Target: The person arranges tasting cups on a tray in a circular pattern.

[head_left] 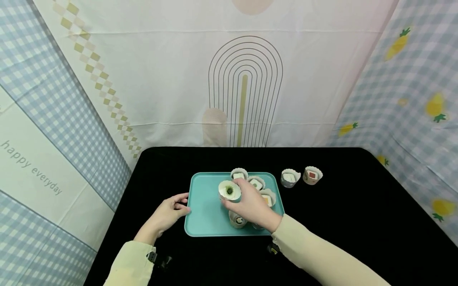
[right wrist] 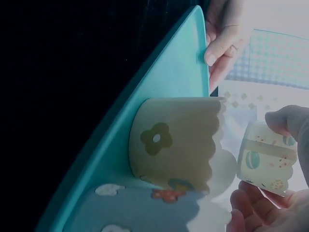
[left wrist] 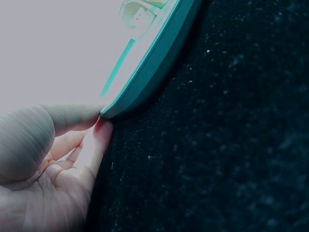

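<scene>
My right hand [head_left: 254,204] grips a paper cupcake cup [head_left: 229,191] between thumb and fingers, above the turquoise tray [head_left: 205,224]. White filling with a green centre shows in its top. In the right wrist view this cup [right wrist: 268,154] has a pale printed side. At the tray's left edge, my left hand [head_left: 166,214] pinches the rim; the thumb [left wrist: 77,118] lies on it in the left wrist view. Several filled paper cups stand on the tray's right half, among them one with a brown flower [right wrist: 176,140]. My right hand partly hides some of them.
Two more filled cups stand on the black table to the right of the tray: a grey one [head_left: 290,178] and a brownish one [head_left: 312,175]. A white patterned cloth [head_left: 171,87] hangs behind the table, with checked cloths [head_left: 400,119] at the sides.
</scene>
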Available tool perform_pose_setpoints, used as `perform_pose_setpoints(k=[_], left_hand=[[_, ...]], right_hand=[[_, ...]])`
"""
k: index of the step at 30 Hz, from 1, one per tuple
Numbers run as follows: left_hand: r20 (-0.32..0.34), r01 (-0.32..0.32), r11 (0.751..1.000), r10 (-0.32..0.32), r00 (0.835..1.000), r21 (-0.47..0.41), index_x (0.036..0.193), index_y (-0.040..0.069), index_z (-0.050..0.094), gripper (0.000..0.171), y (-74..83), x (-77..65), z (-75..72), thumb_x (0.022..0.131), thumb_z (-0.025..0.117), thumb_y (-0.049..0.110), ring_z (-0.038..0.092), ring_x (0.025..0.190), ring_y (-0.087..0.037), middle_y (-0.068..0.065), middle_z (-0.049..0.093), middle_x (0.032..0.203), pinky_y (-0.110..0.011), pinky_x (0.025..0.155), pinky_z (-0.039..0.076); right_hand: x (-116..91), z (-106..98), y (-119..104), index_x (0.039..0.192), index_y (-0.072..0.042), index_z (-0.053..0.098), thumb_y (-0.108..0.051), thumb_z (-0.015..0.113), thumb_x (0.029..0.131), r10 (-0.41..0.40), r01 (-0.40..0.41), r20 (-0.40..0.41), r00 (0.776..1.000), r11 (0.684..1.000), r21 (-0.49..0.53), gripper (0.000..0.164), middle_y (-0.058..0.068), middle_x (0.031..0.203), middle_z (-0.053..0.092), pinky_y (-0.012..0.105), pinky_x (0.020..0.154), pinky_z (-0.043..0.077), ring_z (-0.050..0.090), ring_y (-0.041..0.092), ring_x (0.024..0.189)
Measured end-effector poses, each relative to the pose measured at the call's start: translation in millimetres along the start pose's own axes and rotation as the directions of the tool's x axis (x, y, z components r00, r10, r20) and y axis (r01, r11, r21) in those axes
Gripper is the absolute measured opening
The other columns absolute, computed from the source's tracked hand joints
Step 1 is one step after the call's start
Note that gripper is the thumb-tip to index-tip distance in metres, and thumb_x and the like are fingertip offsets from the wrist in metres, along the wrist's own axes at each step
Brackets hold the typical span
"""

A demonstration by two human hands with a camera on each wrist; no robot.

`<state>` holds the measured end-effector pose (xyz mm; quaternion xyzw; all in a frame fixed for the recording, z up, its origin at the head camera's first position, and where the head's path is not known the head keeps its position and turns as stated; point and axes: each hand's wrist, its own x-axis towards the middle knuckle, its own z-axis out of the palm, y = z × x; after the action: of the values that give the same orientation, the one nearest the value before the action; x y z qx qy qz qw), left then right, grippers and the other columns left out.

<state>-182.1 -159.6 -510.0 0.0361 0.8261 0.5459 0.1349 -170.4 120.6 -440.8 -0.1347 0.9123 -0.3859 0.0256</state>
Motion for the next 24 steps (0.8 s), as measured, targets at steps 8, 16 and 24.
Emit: perform_pose_setpoints(k=[8, 16, 24], left_hand=[[0.005, 0.003, 1.0, -0.003, 1.0, -0.008, 0.142, 0.014, 0.05, 0.053, 0.0, 1.4, 0.2, 0.092, 0.068, 0.015, 0.058, 0.096, -0.017, -0.005, 0.055, 0.117, -0.044, 0.091, 0.045], [0.001, 0.004, 1.0, -0.004, 1.0, -0.005, 0.142, 0.014, 0.049, 0.054, 0.6, 0.7, 0.3, 0.092, 0.068, 0.016, 0.057, 0.095, -0.017, -0.006, 0.054, 0.118, -0.044, 0.09, 0.045], [-0.012, -0.005, 1.0, 0.005, 1.0, 0.011, 0.142, 0.011, 0.049, 0.054, 1.5, -0.9, 0.9, 0.092, 0.068, 0.015, 0.058, 0.094, -0.016, -0.006, 0.055, 0.116, -0.044, 0.089, 0.046]], right_hand=[[0, 11, 2, 0.123, -0.015, 0.055, -0.044, 0.072, 0.085, -0.047, 0.05, 0.038, 0.998, 0.994, -0.096, 0.051, -0.005, 0.103, 0.059, 0.031, 0.074, 0.047, 0.056, 0.009, 0.085], [0, 19, 2, 0.115, -0.016, 0.06, -0.046, 0.074, 0.083, -0.058, 0.071, 0.094, 0.994, 0.988, -0.138, 0.046, -0.007, 0.096, 0.062, 0.039, 0.081, 0.037, 0.056, 0.01, 0.083], [-1, 24, 1, 0.109, -0.016, 0.064, -0.046, 0.077, 0.079, -0.1, 0.121, 0.097, 0.99, 0.964, -0.238, 0.045, -0.007, 0.094, 0.064, 0.038, 0.076, 0.035, 0.056, 0.012, 0.082]])
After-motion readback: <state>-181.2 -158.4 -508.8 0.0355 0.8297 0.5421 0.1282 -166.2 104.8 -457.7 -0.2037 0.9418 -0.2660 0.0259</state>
